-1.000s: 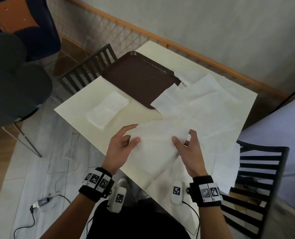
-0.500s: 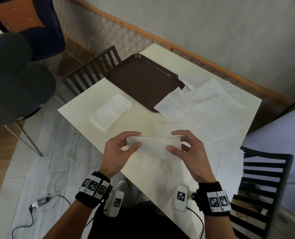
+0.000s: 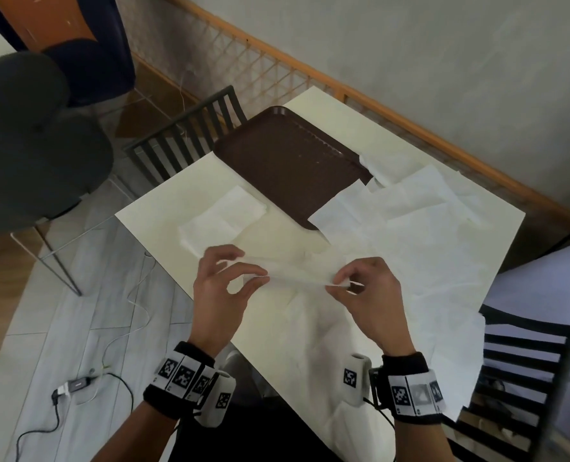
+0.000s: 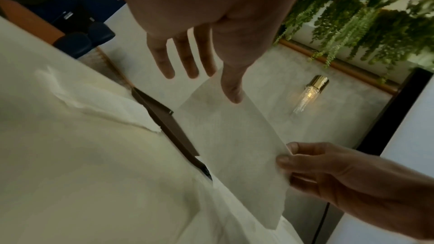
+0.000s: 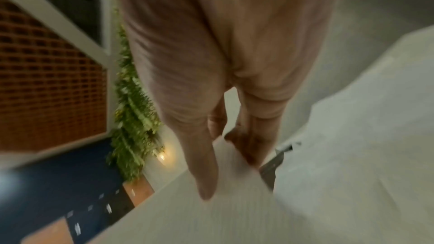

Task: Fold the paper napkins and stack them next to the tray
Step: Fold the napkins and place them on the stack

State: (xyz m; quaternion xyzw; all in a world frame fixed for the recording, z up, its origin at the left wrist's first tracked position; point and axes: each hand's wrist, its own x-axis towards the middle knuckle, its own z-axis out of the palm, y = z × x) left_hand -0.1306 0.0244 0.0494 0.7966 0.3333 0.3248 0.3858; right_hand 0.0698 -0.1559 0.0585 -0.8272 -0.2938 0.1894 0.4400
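Observation:
A thin white napkin [image 3: 293,271] is stretched in the air between both hands, above the near part of the cream table [image 3: 163,221]. My left hand [image 3: 260,276] pinches its left end with thumb and forefinger, the other fingers [image 4: 183,62] held straight. My right hand [image 3: 338,285] pinches the right end; the left wrist view shows this right hand [image 4: 305,164] on the napkin [image 4: 234,136] corner. The right wrist view is blurred, with fingertips [image 5: 244,146] on white paper. A folded napkin stack [image 3: 223,218] lies left of the brown tray [image 3: 290,161].
Several loose unfolded napkins [image 3: 426,235] cover the right half of the table and overlap the tray's right corner. Black slatted chairs stand at the far left [image 3: 183,145] and near right [image 3: 523,378]. A dark padded chair [image 3: 33,145] and cables [image 3: 77,388] are on the floor to the left.
The napkin went from a spread sheet to a folded, narrow band held up between the hands. Both hands shifted from flat holds to fingertip pinches at its ends.

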